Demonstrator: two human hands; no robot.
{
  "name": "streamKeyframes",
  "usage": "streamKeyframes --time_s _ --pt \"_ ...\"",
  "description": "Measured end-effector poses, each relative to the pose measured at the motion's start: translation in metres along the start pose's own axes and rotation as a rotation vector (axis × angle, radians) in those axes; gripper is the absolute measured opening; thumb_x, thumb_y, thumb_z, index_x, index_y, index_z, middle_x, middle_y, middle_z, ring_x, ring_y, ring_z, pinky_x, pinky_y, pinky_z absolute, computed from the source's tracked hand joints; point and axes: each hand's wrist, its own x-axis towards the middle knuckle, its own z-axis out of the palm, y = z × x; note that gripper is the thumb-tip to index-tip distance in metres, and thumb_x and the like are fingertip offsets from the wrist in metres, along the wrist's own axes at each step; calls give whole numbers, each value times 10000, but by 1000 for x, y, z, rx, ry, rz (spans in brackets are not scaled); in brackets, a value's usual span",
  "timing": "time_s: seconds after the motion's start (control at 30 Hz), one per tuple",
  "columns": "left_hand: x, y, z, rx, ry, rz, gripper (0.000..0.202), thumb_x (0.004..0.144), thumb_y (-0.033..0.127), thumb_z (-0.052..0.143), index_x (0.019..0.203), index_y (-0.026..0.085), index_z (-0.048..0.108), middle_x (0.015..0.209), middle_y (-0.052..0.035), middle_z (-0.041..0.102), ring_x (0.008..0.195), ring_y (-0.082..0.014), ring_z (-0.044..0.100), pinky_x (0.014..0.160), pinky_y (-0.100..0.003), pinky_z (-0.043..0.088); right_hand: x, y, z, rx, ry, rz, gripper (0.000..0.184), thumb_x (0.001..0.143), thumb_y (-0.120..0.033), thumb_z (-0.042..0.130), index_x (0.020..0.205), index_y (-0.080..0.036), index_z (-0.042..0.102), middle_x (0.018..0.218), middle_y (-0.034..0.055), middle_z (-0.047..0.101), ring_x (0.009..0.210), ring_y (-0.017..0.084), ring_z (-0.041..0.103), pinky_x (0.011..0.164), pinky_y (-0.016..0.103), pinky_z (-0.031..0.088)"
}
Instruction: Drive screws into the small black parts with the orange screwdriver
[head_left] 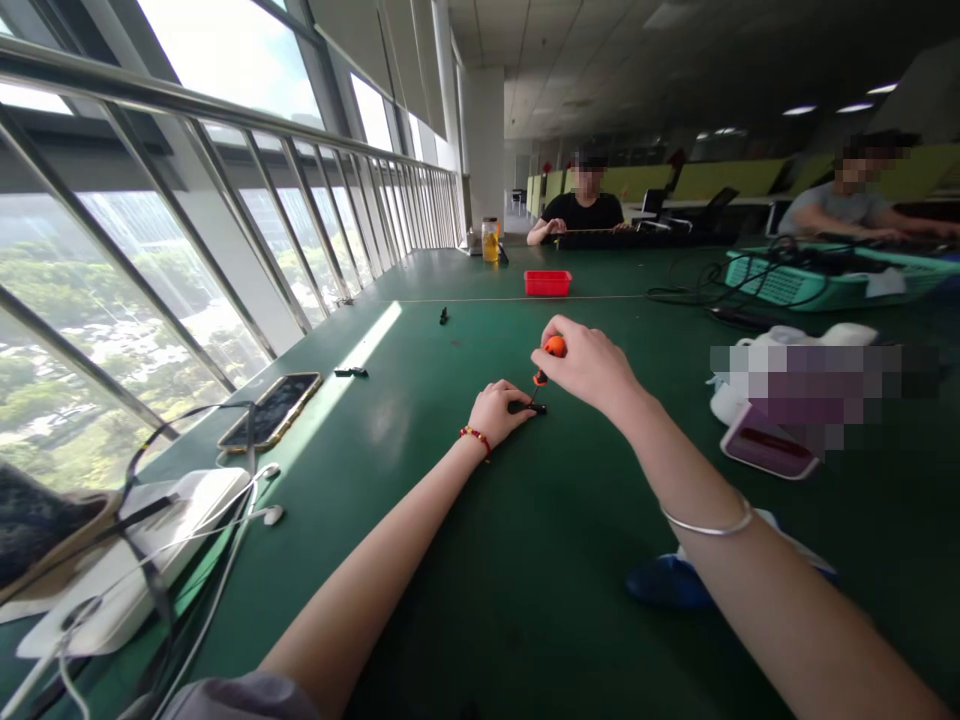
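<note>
An orange and black screwdriver point(553, 348) is gripped from above by my right hand point(589, 362), its handle tilted and its thin shaft pointing down. The tip meets a small black part point(537, 408) lying on the green table point(450, 470). My left hand point(498, 412) pinches that part and holds it against the tabletop; its exact kind is too small to make out. Further off lie other small black pieces, one pair point(351, 372) to the left and one piece point(443, 316) beyond my hands.
A red tray point(547, 284) stands ahead, with a jar point(490, 240) behind it. On the left are a phone point(271, 412), white earphones point(273, 515) and a white power strip point(142, 560). A teal basket point(780, 285) with cables is at right. Two people sit across the table.
</note>
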Motion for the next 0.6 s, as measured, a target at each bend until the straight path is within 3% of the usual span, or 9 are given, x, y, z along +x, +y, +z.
streamKeyframes --time_s 0.13,0.33,0.47,0.6 --pt "-7 4 1 2 -1 -6 166 732 320 681 867 229 713 957 -31 627 928 -205 558 904 -357 441 -13 -3 -2 -14 24 16 178 788 -409 442 862 -252 484 693 4 605 604 180 520 503 257 275" --pt "-16 10 3 15 25 -24 177 736 325 678 883 234 718 957 -33 624 923 -198 561 908 -352 444 -18 -2 -1 -42 76 92 472 881 -597 193 824 -250 509 684 40 617 668 223 570 536 274 297" --pt "-18 14 1 23 20 -33 186 735 314 677 892 225 719 964 -40 626 926 -202 561 900 -361 451 -14 0 0 -35 114 155 355 856 -549 348 853 -237 517 759 59 644 722 242 593 538 284 313" --pt "-18 14 0 21 28 -33 175 726 315 683 873 227 718 963 -36 631 933 -200 559 899 -370 453 -12 4 -1 32 139 102 224 793 -402 500 943 -236 505 830 41 648 741 213 586 522 269 317"
